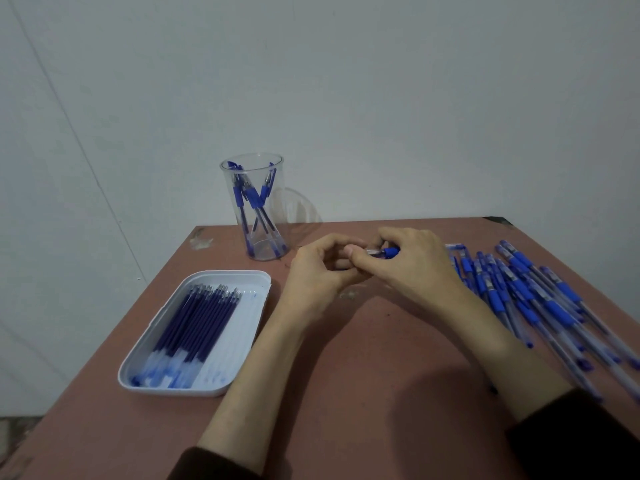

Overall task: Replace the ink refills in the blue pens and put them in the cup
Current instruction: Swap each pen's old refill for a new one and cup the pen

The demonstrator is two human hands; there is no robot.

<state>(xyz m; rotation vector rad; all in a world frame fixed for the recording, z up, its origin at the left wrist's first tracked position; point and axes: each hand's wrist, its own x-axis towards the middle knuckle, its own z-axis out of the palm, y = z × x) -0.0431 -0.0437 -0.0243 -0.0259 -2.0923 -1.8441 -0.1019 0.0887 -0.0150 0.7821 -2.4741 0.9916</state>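
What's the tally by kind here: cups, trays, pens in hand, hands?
cup: 1
tray: 1
held pen: 1
hands: 2 (left hand, right hand)
Total: 5
Not counted: the loose pens, the pens in the cup and the refills overlap and blur too much to count.

Left hand [318,268] and right hand [412,266] together on one blue pen [387,252].
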